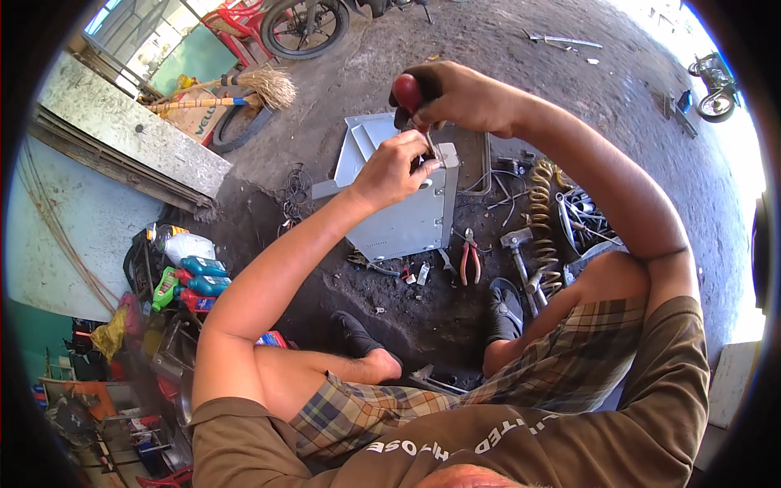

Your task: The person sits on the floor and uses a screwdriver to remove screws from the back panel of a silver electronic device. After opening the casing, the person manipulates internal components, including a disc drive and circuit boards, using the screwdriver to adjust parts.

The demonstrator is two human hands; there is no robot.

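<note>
My right hand is closed round the red handle of a screwdriver, held upright above a grey metal case. Just below the handle, my left hand has its fingers closed at the screwdriver's shaft and a small metal piece at the case's top corner; exactly what they grip is hidden. A light grey panel shows behind the case. On the dirty ground in front lie red-handled pliers, another dark pair of pliers and a hammer.
Bottles crowd my left side beside a wall. To the right are a coiled spring and a container of metal tools. A motorcycle, a red chair, a straw broom and a tyre stand behind.
</note>
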